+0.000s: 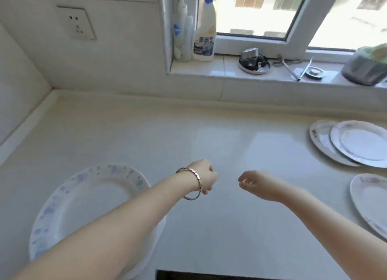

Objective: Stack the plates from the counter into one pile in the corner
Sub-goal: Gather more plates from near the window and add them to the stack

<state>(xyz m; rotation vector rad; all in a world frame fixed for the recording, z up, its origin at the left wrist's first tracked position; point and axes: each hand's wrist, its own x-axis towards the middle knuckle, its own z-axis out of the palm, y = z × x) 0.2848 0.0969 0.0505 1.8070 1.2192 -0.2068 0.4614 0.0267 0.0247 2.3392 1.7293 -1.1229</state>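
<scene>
At the far left the white counter (pixel 125 133) runs into the corner where two tiled walls meet, with a wall socket (pixel 76 23) above it. Nearer the camera on the left lies the blue-speckled plate (pixel 83 200), flat on the counter and partly covered by the left forearm that crosses above it; whether more plates lie under it cannot be told. The left hand (pixel 204 175), with a metal bangle (pixel 193 183) loose on its wrist, hovers over the bare middle of the counter with its fingers curled loosely inward, and it grasps nothing. Just beside it, with a small gap between, the right hand (pixel 254 184) hangs in the same way, fingers bent and relaxed, holding nothing. Behind them the windowsill (pixel 230 70) carries a pump bottle (pixel 182 28) and a spray bottle (pixel 206 32) at its left end, then a small metal dish (pixel 254 65) with odds and ends. At the right, near the back edge of the counter, two flowered plates (pixel 360 143) overlap, the right one lying partly on the left. Closer to the camera another flowered plate (pixel 370 198) sits alone at the right border, apart from the pair.
</scene>
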